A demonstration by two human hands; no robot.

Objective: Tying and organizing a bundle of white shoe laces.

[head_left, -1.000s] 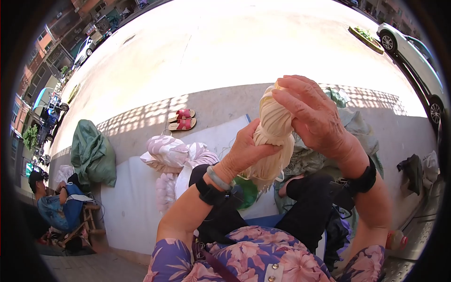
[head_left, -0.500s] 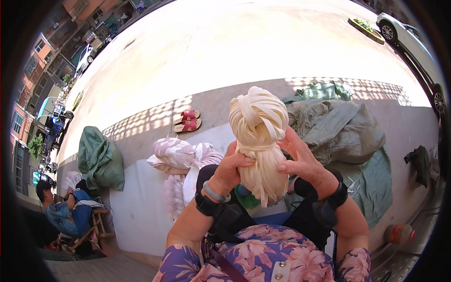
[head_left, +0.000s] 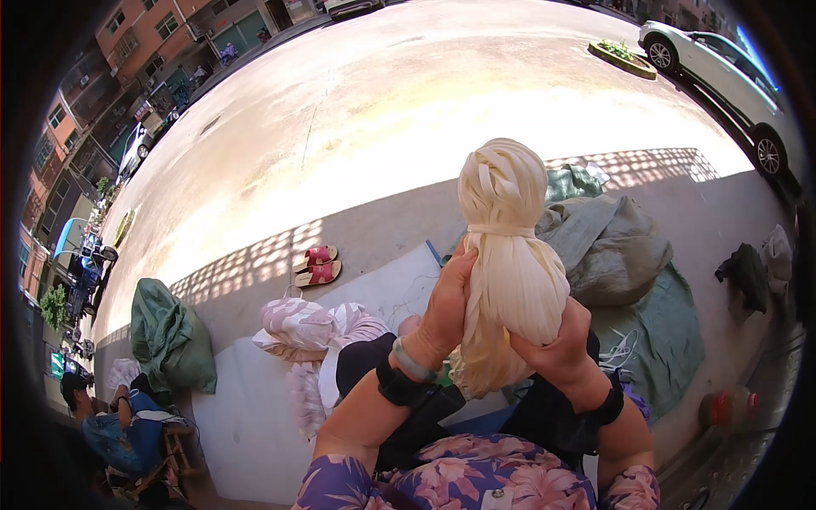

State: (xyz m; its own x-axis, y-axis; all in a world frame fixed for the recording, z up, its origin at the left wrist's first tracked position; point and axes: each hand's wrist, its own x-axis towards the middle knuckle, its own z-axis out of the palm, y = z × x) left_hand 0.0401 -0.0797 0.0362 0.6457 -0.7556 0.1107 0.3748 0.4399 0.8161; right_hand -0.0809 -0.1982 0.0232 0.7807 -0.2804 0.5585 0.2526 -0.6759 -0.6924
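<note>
A cream bundle of flat, ribbon-like strips (head_left: 515, 276) is held up in front of my lap, tied round its middle by one strip. Its upper end forms a rounded knob, while the lower part flares out with loose strips hanging. My left hand (head_left: 445, 308) grips the left side just under the tie, thumb upward along it. Round the lower right side, my right hand (head_left: 562, 350) has its fingers closed on the strips. Some of my fingers are hidden behind the bundle. Pale pink and white patterned cloth (head_left: 308, 330) lies left of my knee.
A white sheet (head_left: 242, 425) covers ground at the left, with red sandals (head_left: 319, 265) beyond it. Green sack (head_left: 170, 336) stands left; grey-green sacking (head_left: 625, 255) lies right. A person (head_left: 110, 429) sits at far left. A white car (head_left: 722, 81) stands far right.
The bundle has moved right and tipped, showing more of its lower strips. My right hand has closed round its lower side; my left hand has shifted right with it. The view has tilted up.
</note>
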